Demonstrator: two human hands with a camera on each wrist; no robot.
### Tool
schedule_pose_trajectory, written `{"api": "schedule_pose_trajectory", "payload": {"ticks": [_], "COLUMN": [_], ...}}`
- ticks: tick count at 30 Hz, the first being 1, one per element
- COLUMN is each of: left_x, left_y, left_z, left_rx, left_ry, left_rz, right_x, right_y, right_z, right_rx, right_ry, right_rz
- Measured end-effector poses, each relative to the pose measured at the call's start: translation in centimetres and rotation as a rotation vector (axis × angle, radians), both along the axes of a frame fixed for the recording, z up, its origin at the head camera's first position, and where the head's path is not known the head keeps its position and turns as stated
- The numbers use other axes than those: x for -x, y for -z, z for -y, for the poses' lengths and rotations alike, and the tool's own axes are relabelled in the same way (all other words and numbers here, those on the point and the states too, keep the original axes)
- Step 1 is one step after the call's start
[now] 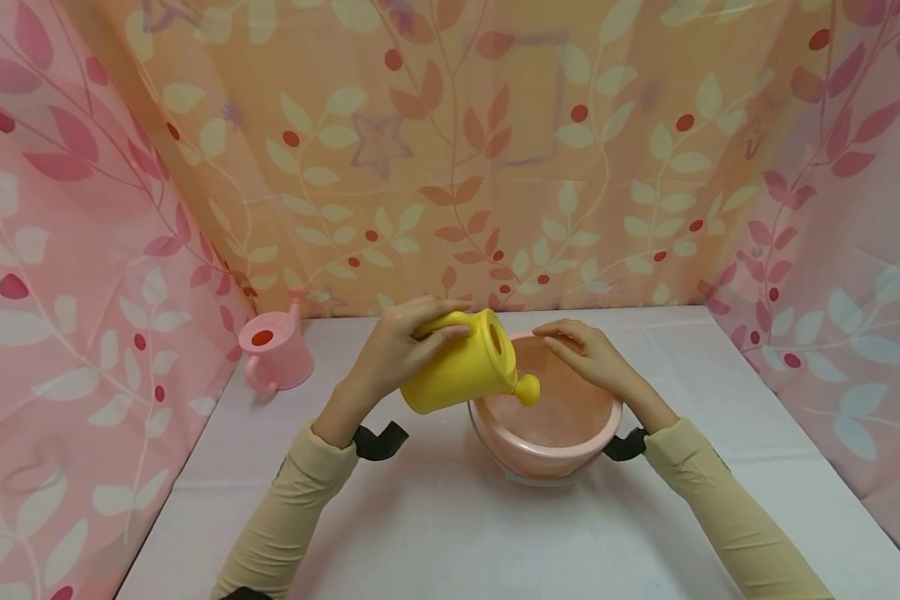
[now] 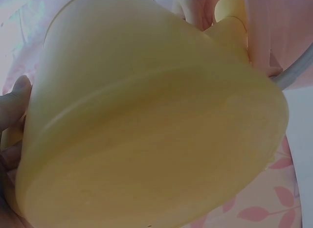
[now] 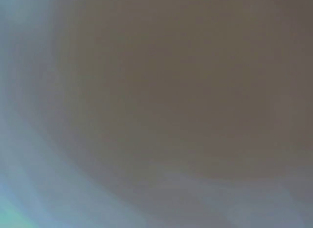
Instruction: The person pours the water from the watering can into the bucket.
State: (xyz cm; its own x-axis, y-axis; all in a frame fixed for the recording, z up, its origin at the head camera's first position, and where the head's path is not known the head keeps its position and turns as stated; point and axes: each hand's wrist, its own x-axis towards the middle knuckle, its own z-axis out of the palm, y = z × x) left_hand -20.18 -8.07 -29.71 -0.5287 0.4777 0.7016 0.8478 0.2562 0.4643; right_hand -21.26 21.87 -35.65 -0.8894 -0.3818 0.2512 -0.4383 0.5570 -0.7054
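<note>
My left hand (image 1: 408,337) grips a yellow watering can (image 1: 457,371) by its handle. The can leans to the right, its round spout head (image 1: 527,390) over the left part of a pink bowl (image 1: 547,452). Seen from the left wrist, the can's broad yellow base (image 2: 156,154) fills most of the picture, with some fingers (image 2: 14,108) at its left edge. At the bowl's back right rim rests my right hand (image 1: 588,358), its fingers loosely extended over the opening. The right wrist view is only a brown and bluish blur.
A pink watering can (image 1: 281,354) with a red-orange opening stands at the back left of the white table (image 1: 435,533). Leaf-patterned cloth (image 1: 450,167) hangs behind the table, and pink cloth hangs along both sides.
</note>
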Motion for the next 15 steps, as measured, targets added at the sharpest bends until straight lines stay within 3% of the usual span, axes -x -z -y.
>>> {"api": "schedule_pose_trajectory", "payload": {"ticks": [15], "left_x": [-0.04], "left_y": [0.07], "left_z": [0.07], "left_rx": [0.005], "left_ry": [0.012], "left_rz": [-0.003], "right_x": [-0.02], "right_y": [-0.02], "right_z": [0.09], "right_rx": [-0.014], "right_ry": [0.016], "right_rz": [0.013]}}
